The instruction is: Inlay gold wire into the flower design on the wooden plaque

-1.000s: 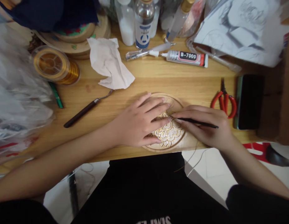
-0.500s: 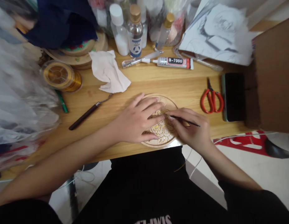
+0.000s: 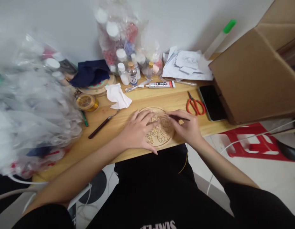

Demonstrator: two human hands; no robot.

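A round wooden disc carrying a pattern of gold wire outlines lies at the table's front edge. My left hand rests flat over its left part, fingers spread, hiding some of the pattern. At the disc's right side, my right hand is closed in a pinch on slim dark tweezers. The tips of the tweezers are near the disc's upper right edge; whether they grip anything is too small to tell. A length of gold wire hangs below the table edge, against the black clothing.
Red-handled scissors and a phone lie right, beside a cardboard box. A dark-handled spatula, tissue and wire spool lie left. Behind are a glue tube, bottles and papers.
The camera view has tilted up, showing more wall and the box. My left thumb now reaches past the disc's front edge. My right hand still pinches the tweezers, their tips nearer the disc's upper right rim.
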